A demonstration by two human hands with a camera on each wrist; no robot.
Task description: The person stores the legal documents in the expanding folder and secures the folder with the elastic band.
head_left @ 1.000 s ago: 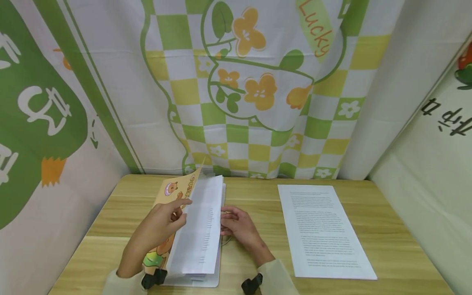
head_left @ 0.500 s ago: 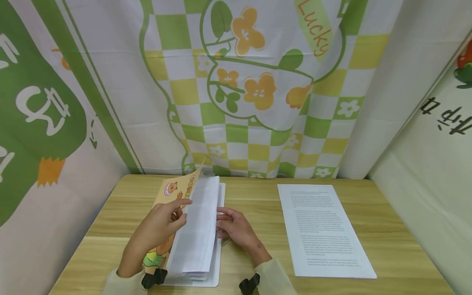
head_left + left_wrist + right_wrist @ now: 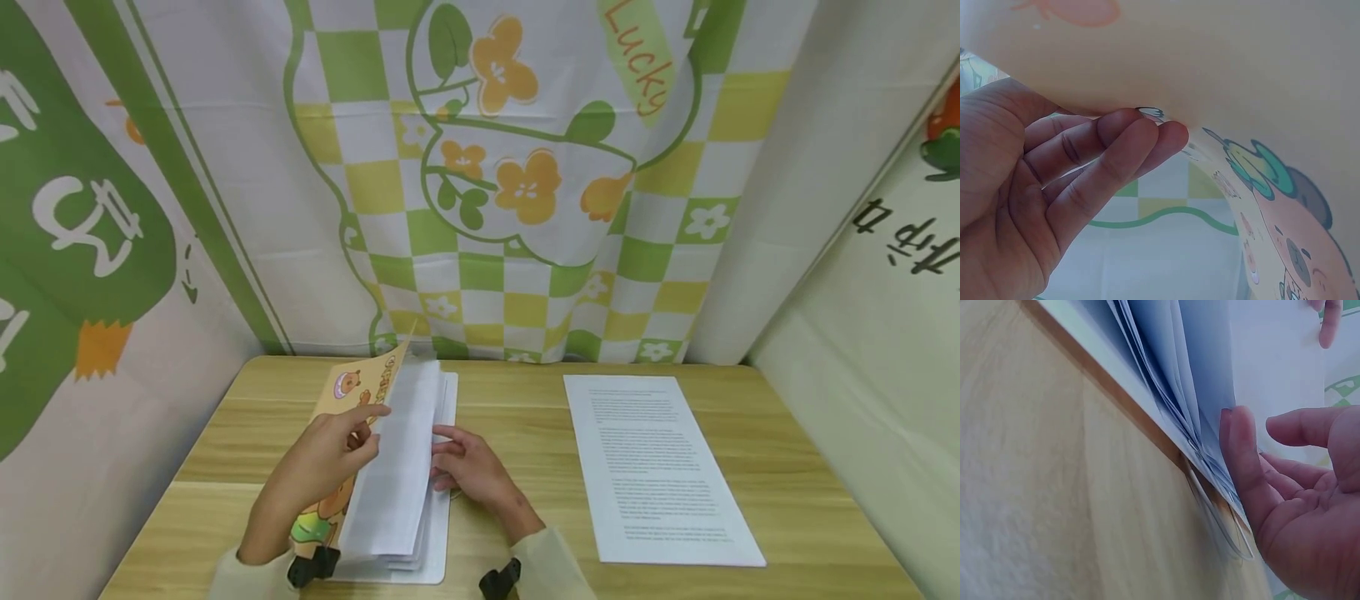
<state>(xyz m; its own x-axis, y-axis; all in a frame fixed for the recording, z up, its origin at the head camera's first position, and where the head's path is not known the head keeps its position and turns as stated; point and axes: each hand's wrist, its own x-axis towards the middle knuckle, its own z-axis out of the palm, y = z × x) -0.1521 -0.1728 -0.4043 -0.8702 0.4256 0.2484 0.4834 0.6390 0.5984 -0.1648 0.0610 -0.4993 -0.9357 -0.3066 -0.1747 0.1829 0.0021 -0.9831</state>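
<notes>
Cartoon-print folder (image 3: 352, 382) open on the left of the worktop (image 3: 517, 396).
Your left grip (image 3: 333, 446) hides part of the raised cover while pinching its edge; inside are white sheets (image 3: 393, 475), any print too faint to make out. Your right grip (image 3: 467, 468), fingers loose and thumb apart, touches their right edge, where a thin loop (image 3: 1249, 556) partly shows. Well right lies a printed page (image 3: 656, 471), its text too small to read.
</notes>
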